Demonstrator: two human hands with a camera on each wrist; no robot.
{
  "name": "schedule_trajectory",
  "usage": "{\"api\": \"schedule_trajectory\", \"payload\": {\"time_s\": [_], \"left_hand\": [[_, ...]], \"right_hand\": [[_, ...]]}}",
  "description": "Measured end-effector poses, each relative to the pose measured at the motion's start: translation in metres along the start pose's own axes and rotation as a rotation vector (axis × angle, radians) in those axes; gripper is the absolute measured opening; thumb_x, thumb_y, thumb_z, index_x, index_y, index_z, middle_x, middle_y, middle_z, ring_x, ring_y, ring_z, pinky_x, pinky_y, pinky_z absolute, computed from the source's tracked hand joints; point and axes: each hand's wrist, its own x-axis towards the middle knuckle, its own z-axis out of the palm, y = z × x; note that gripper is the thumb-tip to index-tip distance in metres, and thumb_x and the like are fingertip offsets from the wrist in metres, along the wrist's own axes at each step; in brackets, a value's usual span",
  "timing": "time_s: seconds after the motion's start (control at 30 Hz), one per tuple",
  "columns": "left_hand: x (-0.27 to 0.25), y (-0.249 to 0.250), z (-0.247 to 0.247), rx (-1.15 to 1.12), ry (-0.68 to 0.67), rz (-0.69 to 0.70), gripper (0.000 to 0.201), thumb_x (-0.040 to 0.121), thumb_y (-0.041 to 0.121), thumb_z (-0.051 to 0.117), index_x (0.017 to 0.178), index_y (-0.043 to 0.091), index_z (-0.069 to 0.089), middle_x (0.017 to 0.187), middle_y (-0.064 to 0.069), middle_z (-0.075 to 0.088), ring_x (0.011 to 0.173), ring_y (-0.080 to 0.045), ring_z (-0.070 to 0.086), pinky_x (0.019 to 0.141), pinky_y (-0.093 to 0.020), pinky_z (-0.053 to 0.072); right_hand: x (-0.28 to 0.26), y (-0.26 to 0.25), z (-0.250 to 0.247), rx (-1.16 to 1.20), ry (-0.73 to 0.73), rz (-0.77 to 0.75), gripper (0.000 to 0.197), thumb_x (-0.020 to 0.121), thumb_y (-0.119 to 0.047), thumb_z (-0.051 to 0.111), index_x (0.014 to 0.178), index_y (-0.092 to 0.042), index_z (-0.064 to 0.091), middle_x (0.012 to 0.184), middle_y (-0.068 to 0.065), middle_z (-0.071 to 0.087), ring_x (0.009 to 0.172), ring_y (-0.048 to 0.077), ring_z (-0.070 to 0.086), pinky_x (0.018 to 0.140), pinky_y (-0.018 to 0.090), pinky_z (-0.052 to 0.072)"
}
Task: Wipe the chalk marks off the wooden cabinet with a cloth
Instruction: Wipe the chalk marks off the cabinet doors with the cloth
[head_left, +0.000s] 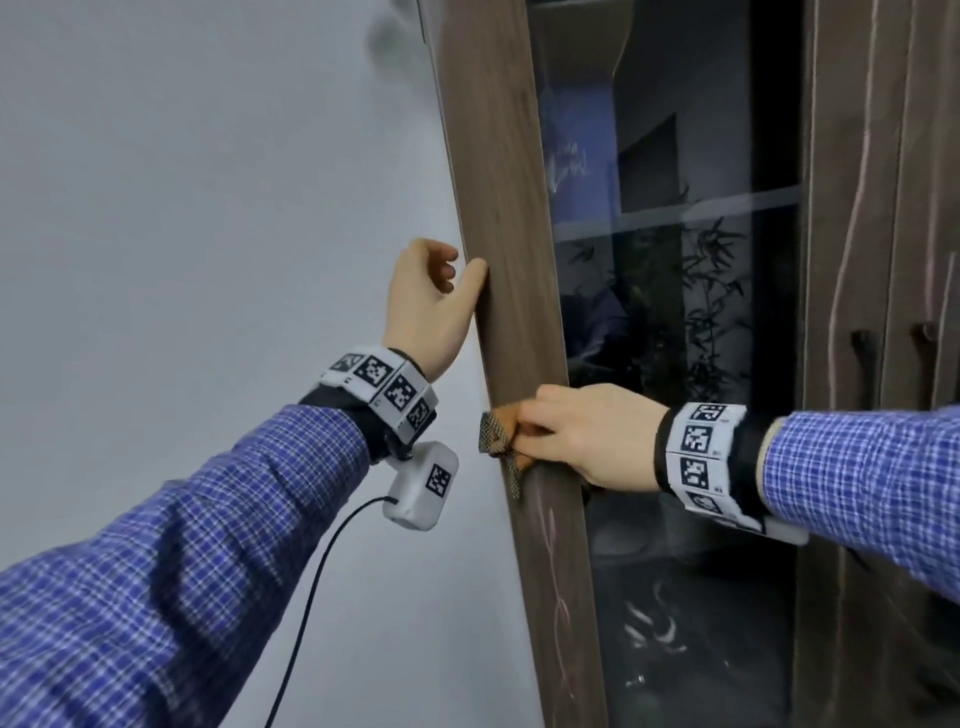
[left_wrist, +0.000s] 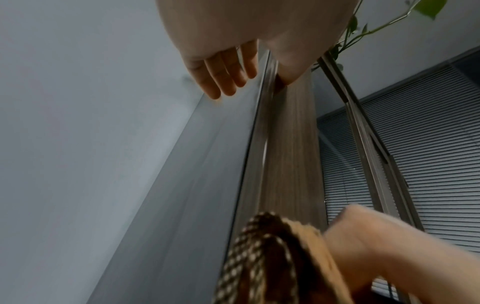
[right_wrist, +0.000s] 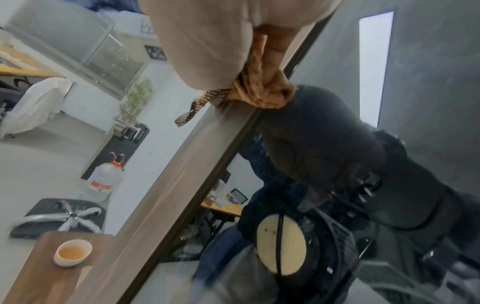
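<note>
A tall wooden cabinet (head_left: 498, 171) with a dark glass door stands against a grey wall. Pink chalk marks (head_left: 551, 551) run down its left frame strip below my right hand; more chalk lines (head_left: 844, 270) streak the wooden door at the right. My right hand (head_left: 582, 434) grips a bunched orange-brown cloth (head_left: 500, 434) with a checked edge and presses it on the frame strip. The cloth (right_wrist: 262, 92) bulges from the fist in the right wrist view. Higher up, my left hand (head_left: 441, 296) rests on the frame's outer edge, thumb on the front, fingers loosely bent and holding nothing.
The grey wall (head_left: 208, 208) lies left of the cabinet. Two dark door handles (head_left: 865, 345) stick out at the right. The right wrist view shows a low wooden table (right_wrist: 52, 267) with a cup of tea (right_wrist: 72, 255), a water jug (right_wrist: 103, 179) and a chair base on the floor.
</note>
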Motion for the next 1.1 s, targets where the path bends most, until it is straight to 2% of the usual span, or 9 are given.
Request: {"api": "schedule_trajectory", "payload": {"time_s": [0.1, 0.3, 0.43, 0.57, 0.73, 0.83, 0.93, 1.0, 1.1], "left_hand": [[-0.015, -0.014, 0.002, -0.007, -0.031, -0.048, 0.031, 0.089, 0.041, 0.069, 0.106, 0.018, 0.056, 0.100, -0.004, 0.062, 0.081, -0.012, 0.057, 0.075, -0.025, 0.046], [-0.026, -0.022, 0.010, -0.069, -0.026, -0.131, 0.038, 0.087, 0.048, 0.067, 0.103, 0.016, 0.055, 0.104, -0.013, 0.066, 0.088, -0.020, 0.066, 0.083, -0.042, 0.059], [-0.042, -0.034, 0.022, -0.077, -0.007, -0.160, 0.034, 0.094, 0.044, 0.066, 0.103, 0.013, 0.053, 0.091, 0.002, 0.058, 0.077, -0.007, 0.057, 0.075, -0.025, 0.052], [-0.077, -0.059, 0.033, -0.083, -0.036, -0.146, 0.033, 0.093, 0.043, 0.067, 0.105, 0.016, 0.052, 0.096, 0.001, 0.056, 0.078, -0.005, 0.053, 0.071, -0.017, 0.047], [-0.129, -0.104, 0.034, -0.044, -0.159, -0.204, 0.046, 0.085, 0.056, 0.066, 0.108, 0.019, 0.052, 0.103, -0.006, 0.059, 0.083, -0.013, 0.054, 0.075, -0.030, 0.051], [-0.155, -0.119, 0.032, 0.035, -0.248, -0.213, 0.051, 0.084, 0.061, 0.064, 0.112, 0.020, 0.051, 0.107, -0.002, 0.059, 0.088, -0.014, 0.056, 0.078, -0.031, 0.052], [-0.167, -0.126, 0.030, 0.077, -0.292, -0.216, 0.054, 0.082, 0.064, 0.062, 0.112, 0.020, 0.051, 0.105, 0.001, 0.057, 0.087, -0.012, 0.055, 0.077, -0.027, 0.048], [-0.170, -0.129, 0.030, 0.085, -0.300, -0.215, 0.053, 0.083, 0.064, 0.062, 0.110, 0.020, 0.050, 0.100, 0.002, 0.058, 0.084, -0.012, 0.055, 0.075, -0.027, 0.048], [-0.183, -0.134, 0.033, 0.102, -0.343, -0.231, 0.044, 0.089, 0.055, 0.065, 0.102, 0.017, 0.047, 0.082, 0.003, 0.055, 0.069, -0.008, 0.051, 0.068, -0.031, 0.048]], "right_hand": [[0.004, 0.005, -0.006, -0.036, -0.021, -0.024, 0.040, 0.072, -0.008, 0.066, 0.111, -0.017, 0.065, 0.107, 0.005, 0.055, 0.090, 0.023, 0.049, 0.046, 0.031, 0.046], [0.029, 0.032, -0.040, -0.001, 0.184, 0.184, 0.033, 0.083, -0.008, 0.057, 0.114, -0.015, 0.064, 0.104, 0.011, 0.053, 0.091, 0.029, 0.048, 0.052, 0.034, 0.044], [0.016, 0.006, -0.009, 0.036, 0.176, 0.138, 0.033, 0.082, -0.009, 0.059, 0.113, -0.013, 0.066, 0.104, 0.011, 0.055, 0.090, 0.028, 0.049, 0.054, 0.029, 0.033], [-0.006, -0.033, 0.039, 0.113, 0.084, 0.062, 0.038, 0.080, -0.006, 0.059, 0.117, -0.016, 0.063, 0.111, 0.008, 0.056, 0.092, 0.025, 0.047, 0.049, 0.030, 0.041], [-0.046, -0.088, 0.097, 0.136, -0.057, -0.037, 0.034, 0.076, -0.006, 0.053, 0.107, -0.012, 0.065, 0.102, 0.005, 0.054, 0.086, 0.022, 0.048, 0.048, 0.033, 0.046], [-0.065, -0.114, 0.117, 0.150, -0.119, -0.036, 0.039, 0.072, -0.007, 0.058, 0.110, -0.013, 0.066, 0.104, 0.004, 0.058, 0.089, 0.021, 0.052, 0.053, 0.031, 0.050], [-0.066, -0.114, 0.114, 0.142, -0.104, -0.019, 0.039, 0.070, -0.006, 0.067, 0.108, -0.012, 0.067, 0.098, 0.004, 0.059, 0.084, 0.021, 0.054, 0.048, 0.030, 0.045], [-0.063, -0.107, 0.110, 0.130, -0.049, 0.018, 0.040, 0.071, -0.006, 0.061, 0.110, -0.010, 0.066, 0.096, 0.006, 0.058, 0.082, 0.023, 0.053, 0.046, 0.029, 0.038], [-0.062, -0.109, 0.115, 0.162, 0.017, 0.067, 0.045, 0.073, -0.005, 0.052, 0.116, -0.007, 0.064, 0.101, 0.009, 0.058, 0.087, 0.025, 0.050, 0.051, 0.032, 0.044]]}}
